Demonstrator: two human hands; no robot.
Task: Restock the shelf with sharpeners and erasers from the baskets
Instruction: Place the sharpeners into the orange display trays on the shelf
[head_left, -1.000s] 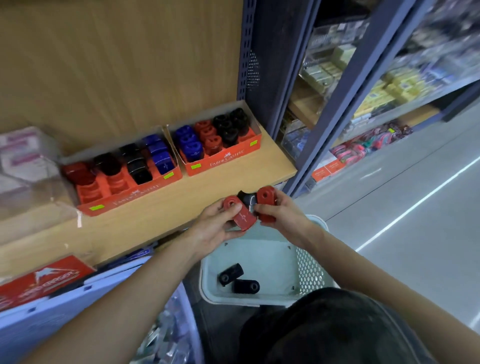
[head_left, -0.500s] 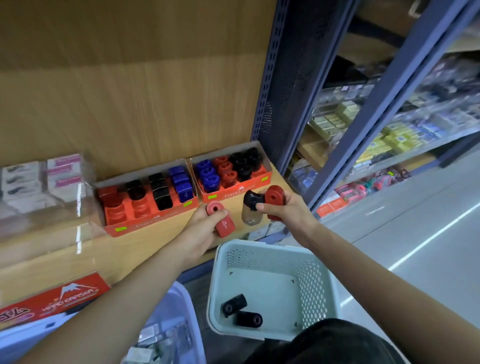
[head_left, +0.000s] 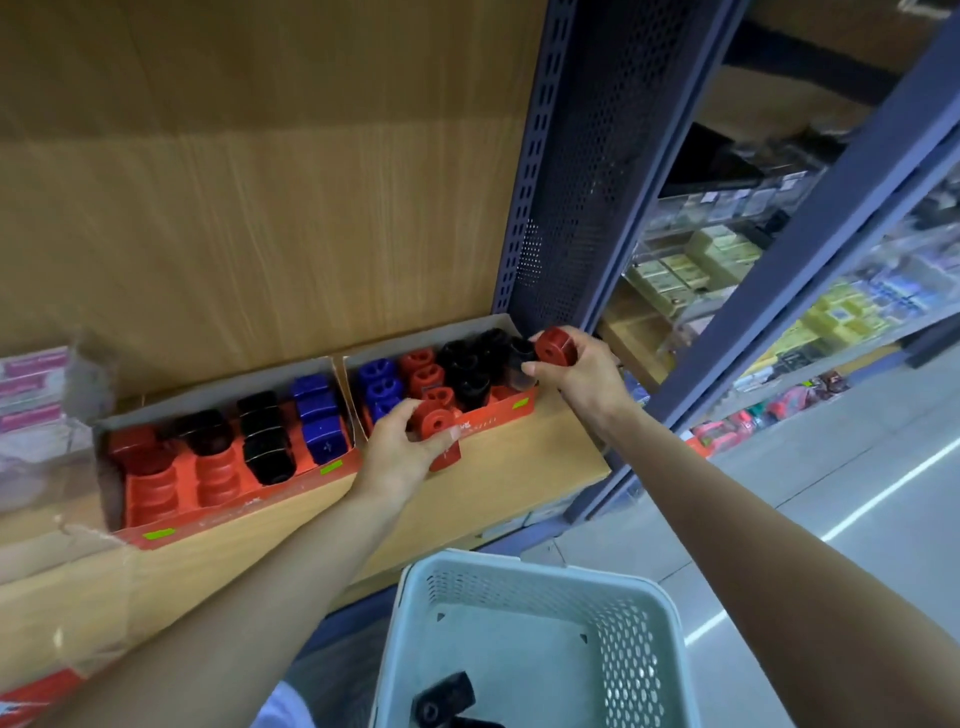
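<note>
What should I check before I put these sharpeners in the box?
1. Left hand holds red sharpener: ok.
2. Right hand holds second red sharpener and black sharpener: ok.
3. Free slot in right box: cannot tell, hands cover part of it.
4. Free slots in left box: ok.
5. Basket emptied: not ok, a leftover sharpener lies inside.
</note>
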